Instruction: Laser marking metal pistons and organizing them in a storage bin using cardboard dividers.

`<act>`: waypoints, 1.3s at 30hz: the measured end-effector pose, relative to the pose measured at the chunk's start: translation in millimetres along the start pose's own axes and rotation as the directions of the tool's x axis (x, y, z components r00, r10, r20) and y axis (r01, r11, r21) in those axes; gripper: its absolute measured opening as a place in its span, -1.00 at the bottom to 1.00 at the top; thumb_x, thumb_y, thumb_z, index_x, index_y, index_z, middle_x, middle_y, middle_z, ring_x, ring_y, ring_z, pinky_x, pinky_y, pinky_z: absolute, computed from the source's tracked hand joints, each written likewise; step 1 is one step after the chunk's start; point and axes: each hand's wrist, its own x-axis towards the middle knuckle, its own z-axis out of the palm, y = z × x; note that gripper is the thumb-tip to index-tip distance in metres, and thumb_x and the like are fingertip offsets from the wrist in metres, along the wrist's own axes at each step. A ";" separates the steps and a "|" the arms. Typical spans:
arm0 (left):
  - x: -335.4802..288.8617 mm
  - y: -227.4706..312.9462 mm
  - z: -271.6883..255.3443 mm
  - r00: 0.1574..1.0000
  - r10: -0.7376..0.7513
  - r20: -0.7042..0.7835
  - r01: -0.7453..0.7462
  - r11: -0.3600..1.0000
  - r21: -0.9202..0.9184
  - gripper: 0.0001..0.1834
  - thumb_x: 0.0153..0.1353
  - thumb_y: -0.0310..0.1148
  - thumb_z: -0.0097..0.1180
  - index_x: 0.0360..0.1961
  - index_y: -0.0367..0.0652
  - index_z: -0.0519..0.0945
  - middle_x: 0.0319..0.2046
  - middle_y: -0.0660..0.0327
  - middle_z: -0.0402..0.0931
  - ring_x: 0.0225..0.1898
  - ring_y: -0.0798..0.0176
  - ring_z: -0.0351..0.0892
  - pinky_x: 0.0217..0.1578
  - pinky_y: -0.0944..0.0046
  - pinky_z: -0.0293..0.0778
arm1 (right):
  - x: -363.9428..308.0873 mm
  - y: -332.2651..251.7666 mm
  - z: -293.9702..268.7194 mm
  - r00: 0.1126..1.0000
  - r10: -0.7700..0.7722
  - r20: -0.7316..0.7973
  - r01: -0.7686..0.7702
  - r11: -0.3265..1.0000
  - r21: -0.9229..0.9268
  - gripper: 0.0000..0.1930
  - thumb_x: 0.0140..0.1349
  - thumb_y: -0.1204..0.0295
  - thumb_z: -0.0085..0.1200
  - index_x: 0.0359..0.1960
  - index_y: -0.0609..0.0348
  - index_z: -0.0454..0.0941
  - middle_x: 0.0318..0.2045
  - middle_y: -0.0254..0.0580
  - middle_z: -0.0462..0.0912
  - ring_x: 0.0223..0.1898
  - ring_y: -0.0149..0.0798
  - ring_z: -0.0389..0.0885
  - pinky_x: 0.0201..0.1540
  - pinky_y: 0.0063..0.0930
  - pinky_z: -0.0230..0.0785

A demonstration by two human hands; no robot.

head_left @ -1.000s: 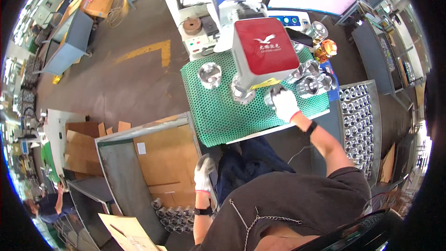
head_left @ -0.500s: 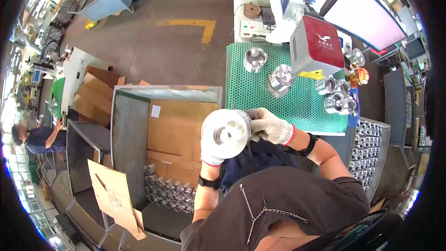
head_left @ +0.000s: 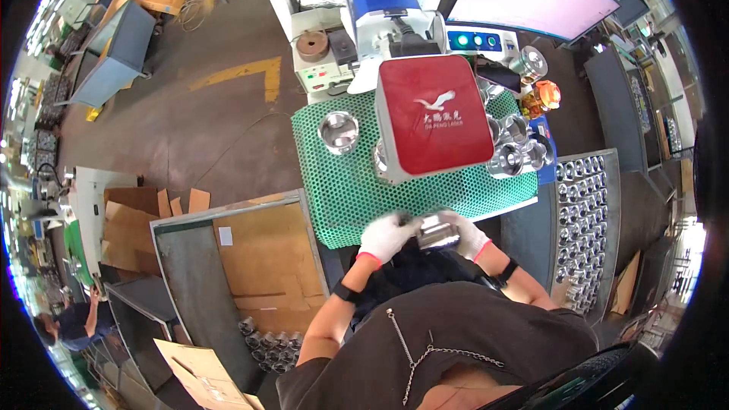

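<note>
My right hand (head_left: 468,235), in a white glove with a red cuff edge, is closed on the right side of a shiny, round metal part (head_left: 439,233). The part is held low, just off the near edge of the green mat (head_left: 425,196). Close to the part's left side is my gloved left hand (head_left: 385,238); its fingers are smeared by motion, and whether they touch the part is unclear. A similar cup-shaped metal part (head_left: 339,134) stands on the mat's left side. Another (head_left: 381,158) is mostly hidden behind the red-topped machine head (head_left: 437,115).
Several metal parts (head_left: 507,159) cluster right of the machine head, near an orange-lidded jar (head_left: 544,97). A tray (head_left: 583,231) of metal parts stands at right. At left is a grey bin (head_left: 186,258) with cardboard and parts inside. A co-worker (head_left: 72,325) is far left.
My view has shifted, so the bench sits further left. The metal part has turned from its round face to its side and come nearer the mat. My left hand has moved to its left side.
</note>
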 end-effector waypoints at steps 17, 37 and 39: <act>25.6 -18.6 -55.6 0.793 0.121 -0.596 -0.534 0.609 -0.586 -0.13 -0.06 -0.53 0.35 0.28 -0.37 0.17 0.04 0.01 0.44 0.01 0.16 0.50 -0.01 0.22 0.49 | 145.5 -45.2 -71.8 0.635 -0.753 0.170 0.505 0.238 -0.829 -0.42 0.27 0.15 0.06 0.24 0.17 0.28 0.17 -0.10 0.42 0.19 -0.14 0.39 0.25 -0.26 0.23; -237.3 -246.2 32.9 0.757 -0.550 -0.354 -0.363 0.097 -0.927 -0.56 0.20 -0.12 0.08 0.00 -0.20 0.52 -0.13 0.06 0.61 -0.17 0.03 0.66 -0.20 0.02 0.65 | 150.6 -71.0 88.7 0.620 -0.588 0.520 0.463 -0.261 -0.847 -0.32 -0.01 0.17 0.26 0.18 0.01 0.32 0.16 0.21 0.24 0.20 0.29 0.23 0.22 0.10 0.18; -223.9 -226.7 21.4 0.832 -0.437 -0.340 -0.341 0.081 -0.937 -0.56 0.20 -0.13 0.09 -0.01 -0.21 0.53 -0.12 0.05 0.61 -0.16 0.02 0.65 -0.20 0.03 0.65 | 157.6 -68.0 80.6 0.612 -0.648 0.453 0.414 -0.226 -0.882 -0.35 0.05 0.14 0.22 0.17 0.04 0.29 0.17 0.21 0.22 0.21 0.27 0.21 0.25 0.07 0.15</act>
